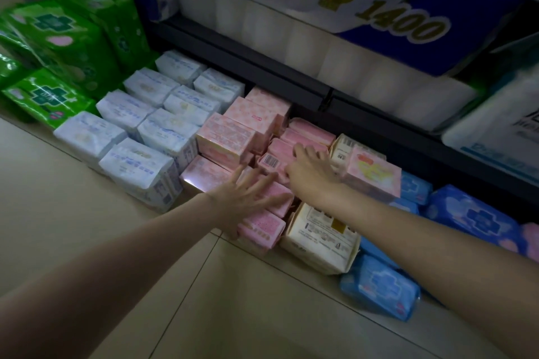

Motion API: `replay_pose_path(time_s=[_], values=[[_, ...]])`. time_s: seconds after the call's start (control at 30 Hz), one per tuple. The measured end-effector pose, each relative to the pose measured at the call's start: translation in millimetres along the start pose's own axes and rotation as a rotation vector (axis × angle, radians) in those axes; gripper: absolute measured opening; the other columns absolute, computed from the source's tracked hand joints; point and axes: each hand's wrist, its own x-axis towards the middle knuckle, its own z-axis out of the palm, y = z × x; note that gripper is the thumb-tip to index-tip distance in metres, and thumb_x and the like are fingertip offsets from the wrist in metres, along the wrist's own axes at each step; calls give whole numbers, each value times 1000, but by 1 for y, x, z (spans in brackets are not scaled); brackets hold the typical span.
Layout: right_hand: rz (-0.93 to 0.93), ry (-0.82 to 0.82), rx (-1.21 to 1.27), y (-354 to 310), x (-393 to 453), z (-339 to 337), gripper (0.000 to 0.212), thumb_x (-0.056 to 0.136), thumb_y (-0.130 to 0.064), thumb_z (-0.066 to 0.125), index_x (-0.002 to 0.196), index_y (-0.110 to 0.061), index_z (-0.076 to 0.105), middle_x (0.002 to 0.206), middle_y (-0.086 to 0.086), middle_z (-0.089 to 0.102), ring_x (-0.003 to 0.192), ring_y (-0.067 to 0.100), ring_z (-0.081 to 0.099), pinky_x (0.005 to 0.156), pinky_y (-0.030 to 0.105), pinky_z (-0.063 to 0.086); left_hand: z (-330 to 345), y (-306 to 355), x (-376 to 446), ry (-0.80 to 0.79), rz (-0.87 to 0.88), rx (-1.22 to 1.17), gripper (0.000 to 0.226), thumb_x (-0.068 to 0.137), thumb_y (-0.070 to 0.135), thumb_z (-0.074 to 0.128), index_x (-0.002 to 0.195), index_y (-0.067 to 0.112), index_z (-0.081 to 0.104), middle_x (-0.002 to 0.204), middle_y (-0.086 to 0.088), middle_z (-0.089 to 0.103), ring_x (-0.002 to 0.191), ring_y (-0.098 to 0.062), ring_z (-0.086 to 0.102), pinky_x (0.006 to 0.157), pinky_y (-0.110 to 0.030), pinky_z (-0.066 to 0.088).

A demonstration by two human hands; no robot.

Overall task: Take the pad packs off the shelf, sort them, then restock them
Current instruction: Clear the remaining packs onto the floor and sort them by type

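Observation:
Pad packs lie in colour groups on the tiled floor below a dark shelf [262, 67]. Green packs [67, 38] stand at the left, then white packs [140, 131], pink boxes [233, 131] and pink soft packs [262, 227] in the middle. A cream pack [320, 239] and blue packs [379, 285] lie at the right. My left hand [248, 198] rests with straight fingers on the pink soft packs. My right hand [309, 169] lies over a pink pack [269, 161] with a barcode, fingers spread on the pink packs behind it.
The shelf above holds large toilet-roll packs [364, 46] printed with 1400, and its dark edge overhangs the rear packs. A pink-and-yellow pack [373, 175] lies just right of my right hand. Beige floor tiles [116, 242] fill the foreground.

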Motion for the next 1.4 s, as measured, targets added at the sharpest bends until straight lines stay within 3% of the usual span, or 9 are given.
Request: replay_pose_path(time_s=[0.1,0.2,0.4,0.67,0.8,0.9,1.03,1.17,1.4], values=[[-80,14,234,-21,-23,-4,36,94,-23,47,127,-10,54,132,11,40,124,29,38,101,38,33,-2,-4,-12,37,-14,33,112,73,62,64,146,15,-7,152,-27,-1,140,-41,9,113,-57,8],[-186,-160,259,-37,-45,13,69,89,-36,54,145,-10,23,146,11,28,134,30,28,111,38,26,6,-10,-29,121,-41,64,122,37,72,72,131,6,30,133,-25,48,121,-38,49,107,-54,28],[-235,71,27,-33,-35,6,64,90,-34,51,143,-7,26,146,13,29,136,27,24,114,36,11,26,-13,-30,252,-98,-23,123,35,69,74,130,0,37,123,-19,57,116,-32,45,104,-48,25],[-145,-74,-207,27,-51,14,63,88,-54,41,130,-6,46,134,14,44,124,27,44,114,45,18,-12,7,-4,213,-21,-38,119,58,68,71,142,-4,28,141,-20,42,131,-29,42,110,-37,9],[-131,-83,-273,38,-58,19,64,77,-54,30,75,-6,72,77,12,65,77,28,62,83,38,42,-13,24,9,133,42,-61,101,85,53,54,147,0,-5,155,-17,10,144,-28,10,114,-35,-8],[-153,-172,-348,47,-62,13,55,91,-49,35,111,-7,64,113,12,58,111,27,49,101,38,29,-20,37,20,171,46,-87,102,84,52,58,147,-2,-3,153,-19,13,143,-30,12,117,-38,-2],[-137,-149,-275,60,-58,0,39,94,-36,38,119,-14,59,131,8,48,123,24,38,107,36,23,-27,50,32,204,58,-101,106,82,53,59,147,0,-5,154,-19,9,143,-31,9,116,-39,-5],[-132,-121,-397,80,-26,-9,50,98,-26,34,146,-14,27,154,6,20,142,22,16,115,40,7,-20,56,30,211,77,-77,113,77,59,62,141,22,-23,154,-23,-2,143,-38,0,112,-47,-11],[-21,-268,-561,95,-30,-2,41,98,-25,33,137,-23,45,143,2,40,134,25,29,114,41,11,-35,70,45,144,171,-23,108,75,51,68,135,34,-20,146,-24,13,138,-42,10,111,-60,0]])
